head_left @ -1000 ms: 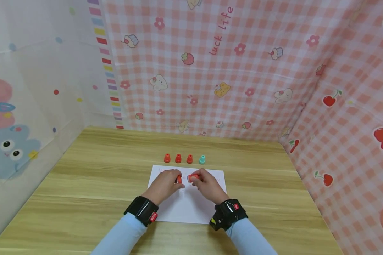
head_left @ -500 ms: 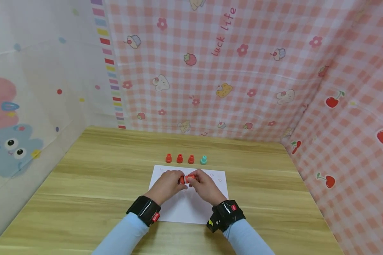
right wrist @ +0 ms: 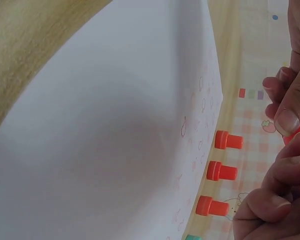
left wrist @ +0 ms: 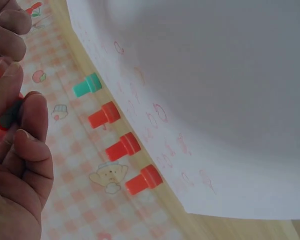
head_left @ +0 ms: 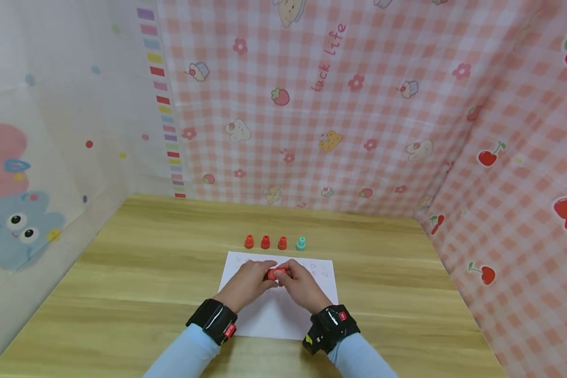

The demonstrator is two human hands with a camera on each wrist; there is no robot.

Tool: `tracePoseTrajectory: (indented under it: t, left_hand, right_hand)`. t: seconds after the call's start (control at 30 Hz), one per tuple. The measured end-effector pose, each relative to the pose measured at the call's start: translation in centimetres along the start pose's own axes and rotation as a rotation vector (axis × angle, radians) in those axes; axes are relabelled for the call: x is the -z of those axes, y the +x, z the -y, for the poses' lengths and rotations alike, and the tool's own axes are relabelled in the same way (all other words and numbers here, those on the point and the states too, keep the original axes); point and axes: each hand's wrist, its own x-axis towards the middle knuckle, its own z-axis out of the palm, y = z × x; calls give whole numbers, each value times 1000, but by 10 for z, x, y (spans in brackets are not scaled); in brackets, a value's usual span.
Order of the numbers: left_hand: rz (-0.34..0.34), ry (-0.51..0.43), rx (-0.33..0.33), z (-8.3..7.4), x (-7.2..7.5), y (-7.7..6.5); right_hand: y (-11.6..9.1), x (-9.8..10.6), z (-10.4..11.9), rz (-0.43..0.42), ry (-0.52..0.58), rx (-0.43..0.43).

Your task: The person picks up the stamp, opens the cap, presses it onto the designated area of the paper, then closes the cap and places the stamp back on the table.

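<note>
In the head view, my left hand [head_left: 247,282] and right hand [head_left: 303,285] meet over the white paper [head_left: 276,317]. Between them is a small red stamp [head_left: 277,273]. My right thumb and fingers pinch its body, while the left fingers grip the red cap [left wrist: 3,126] at its other end; in the left wrist view this cap shows a dark inside. Part of the stamp [right wrist: 299,133] shows between the two hands' fingertips in the right wrist view; the rest is hidden. Small red and pink outline prints [left wrist: 160,113] mark the paper's far part.
Just beyond the paper, three red stamps [head_left: 265,242] and one turquoise stamp [head_left: 301,243] stand in a row on the wooden table [head_left: 387,283]. A pink checked cloth [head_left: 288,115] hangs behind the table, with more cloth at both sides.
One second ago the stamp and its cap were apart, one in each hand. The hands have come together, and the cap now meets the stamp's end. The head view has tilted slightly up.
</note>
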Motion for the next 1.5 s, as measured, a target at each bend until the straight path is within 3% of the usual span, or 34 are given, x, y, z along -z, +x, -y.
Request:
tracePoseTrajectory:
  t: [0.27, 0.67, 0.9, 1.03, 1.2, 1.37, 1.5]
  left_hand:
    - [-16, -4, 13, -1, 3, -5]
    - [-44, -38, 18, -1, 7, -2]
    - [-13, -35, 2, -1, 6, -4]
    - [11, -24, 34, -4, 6, -2]
    - [-10, 62, 106, -4, 8, -3]
    - [-51, 208, 102, 1, 7, -7]
    - [-30, 313, 114, 3, 8, -9]
  right_hand:
    - [-3, -4, 2, 12, 30, -41]
    - [1, 0, 11, 7, 88, -64]
    - [4, 1, 6, -3, 176, -62]
    - [5, 7, 3, -16, 210, -85]
    - [7, 16, -3, -37, 241, -117]
    - [7, 32, -12, -92, 257, -141]
    - [9, 50, -17, -141, 236, -164]
